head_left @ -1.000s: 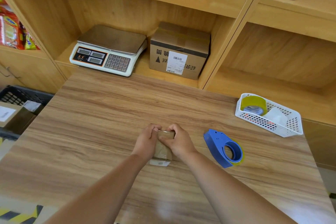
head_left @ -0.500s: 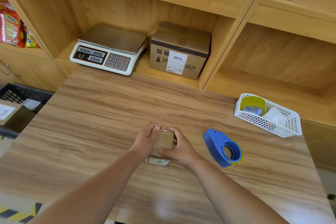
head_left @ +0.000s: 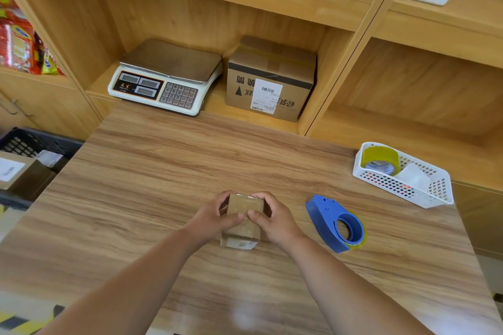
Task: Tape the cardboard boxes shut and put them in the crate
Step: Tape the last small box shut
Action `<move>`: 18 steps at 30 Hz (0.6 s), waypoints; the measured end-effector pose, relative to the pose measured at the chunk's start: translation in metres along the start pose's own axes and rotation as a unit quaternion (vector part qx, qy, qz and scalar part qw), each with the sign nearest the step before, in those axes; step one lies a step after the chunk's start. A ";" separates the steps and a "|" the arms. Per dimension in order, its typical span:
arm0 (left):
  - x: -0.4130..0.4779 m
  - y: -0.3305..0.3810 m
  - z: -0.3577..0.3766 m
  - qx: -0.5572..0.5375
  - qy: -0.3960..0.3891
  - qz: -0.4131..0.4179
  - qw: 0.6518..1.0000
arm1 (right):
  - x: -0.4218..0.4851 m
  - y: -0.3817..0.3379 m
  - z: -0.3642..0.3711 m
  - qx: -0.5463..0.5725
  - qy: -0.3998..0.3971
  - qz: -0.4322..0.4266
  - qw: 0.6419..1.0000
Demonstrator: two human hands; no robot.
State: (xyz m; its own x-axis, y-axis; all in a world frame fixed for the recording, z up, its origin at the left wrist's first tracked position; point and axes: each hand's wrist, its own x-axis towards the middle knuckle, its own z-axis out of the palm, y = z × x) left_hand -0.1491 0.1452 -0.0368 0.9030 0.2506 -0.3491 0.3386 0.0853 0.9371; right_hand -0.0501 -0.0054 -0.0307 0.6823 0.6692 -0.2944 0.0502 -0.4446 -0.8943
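A small cardboard box [head_left: 245, 207] with clear tape across its top stands on the wooden table [head_left: 163, 185], a white label on its near side. My left hand [head_left: 212, 219] grips its left side and my right hand [head_left: 275, 221] grips its right side, both thumbs pressing on the top near the front edge. A blue tape dispenser [head_left: 337, 223] lies on the table just right of my right hand. The black crate [head_left: 30, 141] sits low at the far left, with a labelled cardboard box [head_left: 16, 174] inside it.
A white basket [head_left: 435, 193] with a yellow tape roll [head_left: 381, 160] stands at the table's right edge. On the shelf behind are a weighing scale [head_left: 163, 79] and a larger taped box [head_left: 272, 81]. Snack packets [head_left: 19, 43] fill the left shelf.
My hands have slid from the box's far top edge to its sides, and my thumbs now press on the top near the front.
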 end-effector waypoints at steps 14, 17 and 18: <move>0.006 0.005 0.000 0.248 0.100 0.081 0.960 | -0.003 -0.001 0.013 -0.160 0.134 -0.110 0.972; 0.003 -0.006 -0.001 0.285 0.082 0.126 0.947 | -0.010 0.013 0.018 -0.191 0.146 -0.154 0.958; 0.001 -0.009 -0.002 0.293 0.076 0.137 0.943 | -0.012 0.017 0.020 -0.193 0.151 -0.171 0.954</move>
State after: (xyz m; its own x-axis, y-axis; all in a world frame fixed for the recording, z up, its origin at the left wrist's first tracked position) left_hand -0.1518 0.1465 -0.0459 0.9443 0.3257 -0.0475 0.2266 -0.5386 0.8115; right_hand -0.0719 -0.0093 -0.0486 0.7538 0.6385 0.1551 0.5332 -0.4564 -0.7123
